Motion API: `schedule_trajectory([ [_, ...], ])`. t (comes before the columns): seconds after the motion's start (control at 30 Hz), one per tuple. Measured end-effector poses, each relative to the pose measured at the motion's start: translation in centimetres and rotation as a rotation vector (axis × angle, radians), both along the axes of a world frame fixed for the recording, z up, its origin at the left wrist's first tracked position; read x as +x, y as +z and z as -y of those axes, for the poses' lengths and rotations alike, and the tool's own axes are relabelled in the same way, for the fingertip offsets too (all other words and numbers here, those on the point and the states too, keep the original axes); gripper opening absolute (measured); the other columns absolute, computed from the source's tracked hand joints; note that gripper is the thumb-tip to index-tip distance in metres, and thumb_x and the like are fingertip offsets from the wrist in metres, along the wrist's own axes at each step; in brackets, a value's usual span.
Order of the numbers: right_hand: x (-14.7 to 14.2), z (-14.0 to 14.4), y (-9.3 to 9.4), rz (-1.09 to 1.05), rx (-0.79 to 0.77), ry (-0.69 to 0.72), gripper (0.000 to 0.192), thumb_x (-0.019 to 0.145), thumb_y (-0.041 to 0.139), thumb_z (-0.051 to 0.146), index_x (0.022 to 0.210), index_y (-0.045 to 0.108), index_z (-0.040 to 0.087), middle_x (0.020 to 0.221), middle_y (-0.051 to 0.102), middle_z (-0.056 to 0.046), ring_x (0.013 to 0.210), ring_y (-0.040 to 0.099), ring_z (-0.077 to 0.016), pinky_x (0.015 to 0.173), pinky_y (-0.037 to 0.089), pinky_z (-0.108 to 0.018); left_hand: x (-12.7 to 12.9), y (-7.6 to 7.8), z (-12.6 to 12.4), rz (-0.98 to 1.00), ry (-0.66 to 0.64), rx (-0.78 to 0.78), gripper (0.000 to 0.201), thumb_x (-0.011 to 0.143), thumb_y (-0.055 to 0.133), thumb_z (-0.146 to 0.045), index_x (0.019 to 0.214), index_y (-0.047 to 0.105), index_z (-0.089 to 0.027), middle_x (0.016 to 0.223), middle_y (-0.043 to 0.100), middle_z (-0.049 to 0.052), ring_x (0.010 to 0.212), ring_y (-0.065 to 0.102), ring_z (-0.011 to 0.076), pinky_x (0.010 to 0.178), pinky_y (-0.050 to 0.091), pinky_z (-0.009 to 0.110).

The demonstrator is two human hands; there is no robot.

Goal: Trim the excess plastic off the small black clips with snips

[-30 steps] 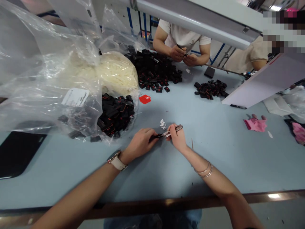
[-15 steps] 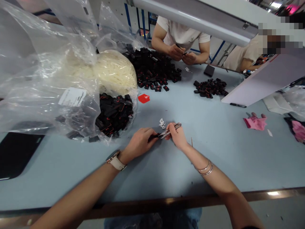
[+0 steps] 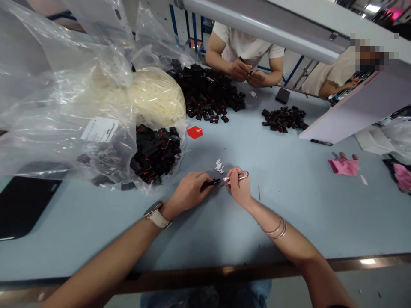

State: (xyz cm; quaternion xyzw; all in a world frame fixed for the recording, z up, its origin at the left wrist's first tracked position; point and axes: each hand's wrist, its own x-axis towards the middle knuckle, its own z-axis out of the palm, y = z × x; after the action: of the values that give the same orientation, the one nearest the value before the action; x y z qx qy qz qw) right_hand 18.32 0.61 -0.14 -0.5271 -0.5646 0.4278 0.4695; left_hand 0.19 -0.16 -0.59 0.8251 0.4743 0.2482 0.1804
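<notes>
My left hand [image 3: 189, 192] pinches a small black part [image 3: 210, 183] flat on the pale blue table [image 3: 205, 231]. My right hand [image 3: 240, 188] grips small metal snips [image 3: 236, 176], whose tips point left and meet the end of the black part. A little heap of white trimmings [image 3: 219, 166] lies just beyond the two hands. A thin wooden stick [image 3: 259, 192] lies to the right of my right hand.
Clear plastic bags [image 3: 64, 98] hold white strands [image 3: 154, 98] and black parts [image 3: 154, 152] at left. Black-part piles [image 3: 208, 92], [image 3: 284, 119] lie farther back, a red tag [image 3: 195, 132] between. A person's hands [image 3: 247, 73] work opposite. Dark tray [image 3: 22, 205] far left, pink cloth [image 3: 344, 166] right.
My right hand has drawn the snips slightly right and lower, so their tips sit at the very end of the black part. My left hand has stayed in place.
</notes>
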Motion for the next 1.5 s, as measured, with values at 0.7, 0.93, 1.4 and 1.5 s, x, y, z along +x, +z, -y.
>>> schedule_trajectory([
  [0.7, -0.1, 0.3, 1.0, 0.224, 0.096, 0.09, 0.028, 0.089, 0.037, 0.04, 0.071, 0.048, 0.022, 0.053, 0.05, 0.003, 0.046, 0.051, -0.0104, 0.046, 0.038, -0.021, 0.0, -0.3, 0.0, 0.006, 0.007, 0.041, 0.006, 0.082, 0.06, -0.021, 0.079, 0.055, -0.019, 0.077, 0.065, 0.003, 0.071, 0.059, 0.0179, 0.065, 0.044, 0.03],
  [0.93, 0.0, -0.9, 0.7, 0.065, -0.134, 0.061, 0.036, 0.086, 0.04, 0.049, 0.065, 0.048, 0.021, 0.046, 0.05, 0.005, 0.036, 0.052, -0.0094, 0.038, 0.038, -0.019, -0.1, 0.0, 0.0, -0.002, 0.005, 0.02, 0.006, 0.081, 0.06, -0.02, 0.079, 0.054, -0.02, 0.076, 0.064, 0.002, 0.069, 0.058, 0.0168, 0.064, 0.042, 0.029],
  [1.4, 0.0, -1.9, 0.5, -0.101, -0.34, 0.071, 0.033, 0.08, 0.048, 0.05, 0.066, 0.051, 0.02, 0.038, 0.052, 0.006, 0.032, 0.051, -0.0103, 0.036, 0.041, -0.019, 0.0, 0.0, 0.0, -0.001, 0.006, 0.032, 0.007, 0.082, 0.059, -0.021, 0.078, 0.053, -0.02, 0.075, 0.063, 0.002, 0.067, 0.057, 0.0162, 0.063, 0.043, 0.029],
  [1.5, 0.0, -2.0, 0.6, -0.123, -0.347, 0.073, 0.033, 0.079, 0.049, 0.05, 0.065, 0.052, 0.02, 0.037, 0.051, 0.006, 0.032, 0.05, -0.0099, 0.036, 0.041, -0.018, 0.0, -0.1, 0.0, 0.011, 0.008, 0.031, 0.006, 0.083, 0.057, -0.022, 0.079, 0.053, -0.02, 0.074, 0.062, 0.002, 0.068, 0.057, 0.0161, 0.064, 0.043, 0.029],
])
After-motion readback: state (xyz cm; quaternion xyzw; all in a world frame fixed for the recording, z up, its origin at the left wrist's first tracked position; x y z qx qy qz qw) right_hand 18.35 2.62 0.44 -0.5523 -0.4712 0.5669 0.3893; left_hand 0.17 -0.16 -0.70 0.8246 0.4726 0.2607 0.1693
